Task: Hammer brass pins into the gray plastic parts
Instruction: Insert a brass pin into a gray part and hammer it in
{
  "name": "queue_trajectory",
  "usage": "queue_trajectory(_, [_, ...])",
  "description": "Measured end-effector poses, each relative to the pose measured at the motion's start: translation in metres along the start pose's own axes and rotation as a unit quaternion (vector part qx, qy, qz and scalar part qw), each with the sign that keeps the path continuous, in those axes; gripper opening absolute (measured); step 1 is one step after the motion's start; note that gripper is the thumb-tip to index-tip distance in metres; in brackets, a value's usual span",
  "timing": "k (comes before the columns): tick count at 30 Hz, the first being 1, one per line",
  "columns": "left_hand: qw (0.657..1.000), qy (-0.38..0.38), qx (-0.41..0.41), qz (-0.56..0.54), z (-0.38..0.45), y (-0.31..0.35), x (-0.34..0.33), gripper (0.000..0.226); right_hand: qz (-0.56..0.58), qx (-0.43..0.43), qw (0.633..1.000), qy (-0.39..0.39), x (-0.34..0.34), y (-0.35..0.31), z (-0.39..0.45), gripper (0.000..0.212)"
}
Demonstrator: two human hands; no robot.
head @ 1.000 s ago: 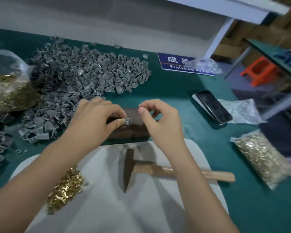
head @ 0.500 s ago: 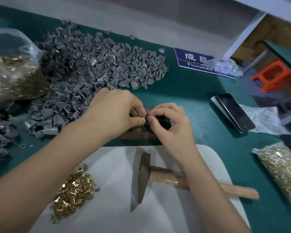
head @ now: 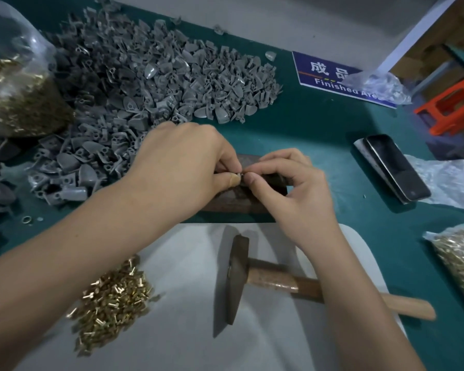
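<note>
Two bare hands meet over a dark, worn block [head: 241, 199] on a green counter [head: 319, 129]. The left hand [head: 182, 167] pinches a small gray plastic part [head: 239, 173] between thumb and curled fingers [head: 232, 180]; the part is mostly hidden and shows only as a speck with a metallic glint. The right hand [head: 292, 188] brings its thumb and forefinger tips together right against that same spot, the other fingers curled loosely. Whether it holds a pin cannot be told.

Beyond the fingers spreads a large heap of gray plastic parts [head: 150, 76], matte, shell-shaped with small tubes, too many to count. Left of that heap stands a clear plastic bag of brass pieces [head: 14, 97]. Nearer than the fingers lies a pale smooth mat [head: 188, 330], carrying a loose pile of brass pins [head: 113, 298], short and shiny, and one hammer [head: 252, 279] with a dark rusty head and a wooden handle. To the right of the fingers lie one dark phone [head: 397, 167] on crumpled clear plastic, and a second clear bag of brass pieces [head: 458, 261] at the edge. A blue sign [head: 330, 73] reading "Finished Area" lies far beyond, partly under another clear bag.
</note>
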State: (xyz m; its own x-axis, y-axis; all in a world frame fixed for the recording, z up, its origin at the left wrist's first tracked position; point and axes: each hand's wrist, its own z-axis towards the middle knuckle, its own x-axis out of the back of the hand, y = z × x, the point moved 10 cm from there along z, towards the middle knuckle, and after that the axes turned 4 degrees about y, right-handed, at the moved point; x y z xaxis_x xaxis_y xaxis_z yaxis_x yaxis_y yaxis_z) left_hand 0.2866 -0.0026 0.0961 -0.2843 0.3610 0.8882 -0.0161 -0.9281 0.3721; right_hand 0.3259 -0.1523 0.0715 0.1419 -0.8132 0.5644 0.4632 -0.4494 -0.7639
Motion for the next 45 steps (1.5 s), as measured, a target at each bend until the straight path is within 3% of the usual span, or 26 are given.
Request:
queue_trajectory(3, [1.0, 0.002, -0.004, 0.004, 0.0, 0.0, 0.0, 0.015, -0.032, -0.002, 0.999, -0.001, 0.003, -0.001, 0.001, 0.012])
queue_trajectory(8, [1.0, 0.005, 0.003, -0.01, -0.001, -0.003, 0.0, 0.013, -0.2, 0.112, 0.972, 0.044, 0.002, -0.034, -0.005, 0.011])
queue_trajectory(14, [1.0, 0.008, 0.01, 0.003, -0.002, -0.002, 0.001, 0.015, -0.005, -0.044, 0.999, -0.016, 0.001, 0.001, 0.0, 0.014])
queue_trajectory(23, [1.0, 0.011, 0.023, 0.0, -0.005, -0.004, 0.002, 0.016, 0.02, -0.048, 0.998, -0.022, 0.0, 0.001, 0.001, 0.013])
queue_trajectory(30, [0.999, 0.033, 0.019, 0.01, -0.008, -0.001, 0.004, 0.016, -0.106, 0.016, 0.994, 0.032, 0.004, -0.011, -0.007, 0.01])
queue_trajectory(39, [0.999, 0.038, 0.015, 0.012, -0.008, 0.001, 0.004, 0.016, -0.076, -0.047, 0.996, -0.027, 0.0, 0.002, -0.001, 0.007])
queue_trajectory(45, [0.999, 0.047, -0.004, 0.016, -0.009, 0.005, 0.004, 0.014, -0.025, -0.058, 0.998, -0.02, -0.001, 0.009, -0.001, 0.007])
